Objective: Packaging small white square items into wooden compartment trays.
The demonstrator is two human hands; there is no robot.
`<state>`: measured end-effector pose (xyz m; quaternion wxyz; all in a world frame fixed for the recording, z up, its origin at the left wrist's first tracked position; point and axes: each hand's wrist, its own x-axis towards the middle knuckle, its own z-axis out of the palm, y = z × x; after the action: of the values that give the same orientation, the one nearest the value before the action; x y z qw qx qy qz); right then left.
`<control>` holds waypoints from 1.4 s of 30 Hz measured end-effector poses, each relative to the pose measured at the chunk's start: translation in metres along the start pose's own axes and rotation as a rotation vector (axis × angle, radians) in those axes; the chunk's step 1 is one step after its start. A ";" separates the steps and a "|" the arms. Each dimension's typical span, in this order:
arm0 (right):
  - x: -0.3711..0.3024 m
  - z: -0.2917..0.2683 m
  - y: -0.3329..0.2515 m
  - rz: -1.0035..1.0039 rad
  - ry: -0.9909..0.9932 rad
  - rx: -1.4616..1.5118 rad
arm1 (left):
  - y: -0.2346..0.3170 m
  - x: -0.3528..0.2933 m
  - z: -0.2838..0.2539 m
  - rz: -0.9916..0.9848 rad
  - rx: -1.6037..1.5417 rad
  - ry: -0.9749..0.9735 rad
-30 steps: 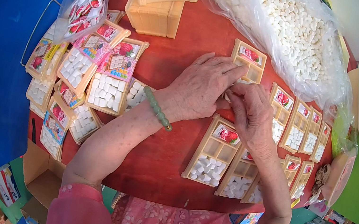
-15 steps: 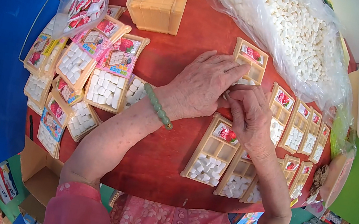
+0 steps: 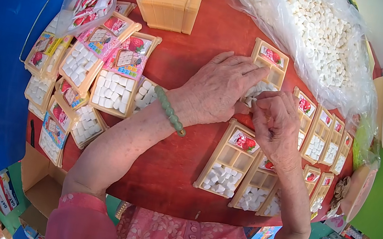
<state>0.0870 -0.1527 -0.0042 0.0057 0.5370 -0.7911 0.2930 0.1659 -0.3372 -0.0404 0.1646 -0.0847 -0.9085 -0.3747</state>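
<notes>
My left hand (image 3: pixel 223 86), with a green bead bracelet (image 3: pixel 168 110) on its wrist, grips the left side of a cream compartment tray (image 3: pixel 275 76). A red-and-white strawberry sachet (image 3: pixel 271 57) lies in the tray's far section. White marshmallows (image 3: pixel 260 87) show in its near section, partly hidden by my fingers. At the tray's near end my right hand (image 3: pixel 276 127) pinches a small white marshmallow (image 3: pixel 252 101) between thumb and fingers. Just below, another tray (image 3: pixel 228 159) holds a sachet and loose marshmallows, with two middle compartments bare.
A large clear plastic bag (image 3: pixel 317 44) of marshmallows lies at the far right. Filled trays (image 3: pixel 318 134) stand in rows at right. Packed trays (image 3: pixel 114 90) pile up at left beside a clear tub (image 3: pixel 66 15) of sachets. Stacked cream trays (image 3: pixel 169 10) stand at the back.
My right hand has shifted slightly up and right, uncovering more marshmallows at the tray's near end. My left hand stays on the tray.
</notes>
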 end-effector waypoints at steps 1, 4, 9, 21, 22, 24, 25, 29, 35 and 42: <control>0.000 0.001 -0.001 0.000 0.000 0.001 | 0.000 0.000 0.000 -0.002 0.002 0.007; 0.002 0.005 -0.005 0.092 0.036 0.093 | 0.000 -0.001 -0.001 0.000 -0.001 0.012; 0.001 0.017 -0.005 0.180 0.078 0.193 | -0.001 -0.003 0.000 -0.007 0.000 0.012; 0.009 0.002 -0.010 -0.103 -0.048 -0.146 | -0.002 -0.002 0.000 0.017 0.028 0.017; 0.009 0.001 -0.011 -0.099 -0.045 -0.150 | -0.002 -0.002 -0.001 0.022 0.018 0.015; 0.010 -0.002 -0.012 -0.110 -0.096 -0.220 | -0.002 -0.001 -0.001 0.032 0.021 0.009; 0.010 -0.003 -0.013 -0.107 -0.091 -0.224 | -0.002 -0.001 -0.002 0.035 0.026 0.005; 0.004 -0.015 -0.016 -0.026 -0.059 -0.102 | 0.000 -0.001 -0.003 0.030 0.025 -0.015; -0.016 -0.043 -0.003 0.144 -0.044 -0.177 | 0.008 -0.002 -0.007 0.057 0.173 -0.129; -0.025 -0.037 0.002 0.146 -0.036 -0.137 | 0.013 -0.006 -0.003 0.068 0.325 -0.127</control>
<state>0.0847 -0.1136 0.0171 0.0066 0.4816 -0.8462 0.2281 0.1759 -0.3298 -0.0323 0.1312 -0.1113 -0.9623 -0.2108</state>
